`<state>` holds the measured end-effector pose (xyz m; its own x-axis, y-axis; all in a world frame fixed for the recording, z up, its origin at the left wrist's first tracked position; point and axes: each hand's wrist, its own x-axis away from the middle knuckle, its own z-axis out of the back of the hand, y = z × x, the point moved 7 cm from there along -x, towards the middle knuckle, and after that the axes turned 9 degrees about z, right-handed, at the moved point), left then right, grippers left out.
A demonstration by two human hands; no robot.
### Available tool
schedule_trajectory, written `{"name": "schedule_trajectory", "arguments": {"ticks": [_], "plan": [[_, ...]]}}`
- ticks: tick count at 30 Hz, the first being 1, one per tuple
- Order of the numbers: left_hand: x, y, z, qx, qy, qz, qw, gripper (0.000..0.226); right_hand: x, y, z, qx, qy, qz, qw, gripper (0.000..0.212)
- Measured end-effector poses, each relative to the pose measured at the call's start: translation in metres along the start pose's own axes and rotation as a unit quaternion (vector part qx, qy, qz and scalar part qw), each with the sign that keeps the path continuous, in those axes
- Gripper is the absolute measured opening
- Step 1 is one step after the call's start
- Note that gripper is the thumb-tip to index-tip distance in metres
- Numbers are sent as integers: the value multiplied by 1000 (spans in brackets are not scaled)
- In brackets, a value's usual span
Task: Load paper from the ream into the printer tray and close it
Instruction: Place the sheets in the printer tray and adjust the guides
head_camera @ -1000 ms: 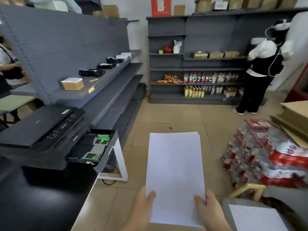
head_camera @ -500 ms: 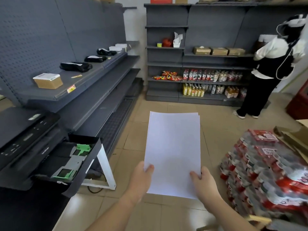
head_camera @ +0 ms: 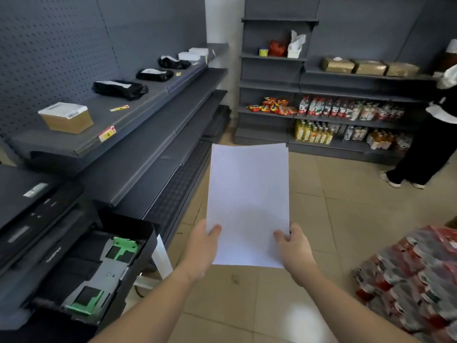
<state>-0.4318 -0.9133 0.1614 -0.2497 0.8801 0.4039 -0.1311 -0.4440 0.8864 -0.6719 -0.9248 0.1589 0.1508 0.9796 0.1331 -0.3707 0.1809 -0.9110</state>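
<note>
From the head camera I see my left hand (head_camera: 202, 246) and right hand (head_camera: 293, 246) each pinching a near corner of the paper stack (head_camera: 248, 204), kept flat and square for the open printer tray (head_camera: 99, 266) at my left.

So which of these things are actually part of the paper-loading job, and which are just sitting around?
Part of the job:
- paper stack, held by left hand and right hand
- printer
- open tray, no paper in it yet

Just lying about:
- cardboard box on the shelf
- black pouches
- bottled drinks
- wrapped bottle packs
</note>
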Motion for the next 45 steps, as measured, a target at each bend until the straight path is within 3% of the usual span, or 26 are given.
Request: {"name": "schedule_trajectory", "arguments": {"ticks": [7,11,18,23,28,33,45], "plan": [[-53,-9,89,60,149,35,986,13,-82,-50,-117,38,-141,64,987,17],[-55,-31,141,95,250,80,960,12,-106,-81,-198,16,-256,102,961,5],[-17,-73,179,200,416,160,872,21,-103,-110,-309,46,-469,160,867,12],[16,-101,172,246,506,216,798,17,-82,-102,-353,82,-553,183,809,13],[27,-144,169,262,509,296,765,14,-65,-77,-386,128,-593,178,775,15],[13,-193,178,260,467,355,767,17,-60,-50,-415,183,-598,146,766,20],[-28,-260,230,290,420,388,767,23,-62,-33,-485,264,-589,111,755,20]]}}
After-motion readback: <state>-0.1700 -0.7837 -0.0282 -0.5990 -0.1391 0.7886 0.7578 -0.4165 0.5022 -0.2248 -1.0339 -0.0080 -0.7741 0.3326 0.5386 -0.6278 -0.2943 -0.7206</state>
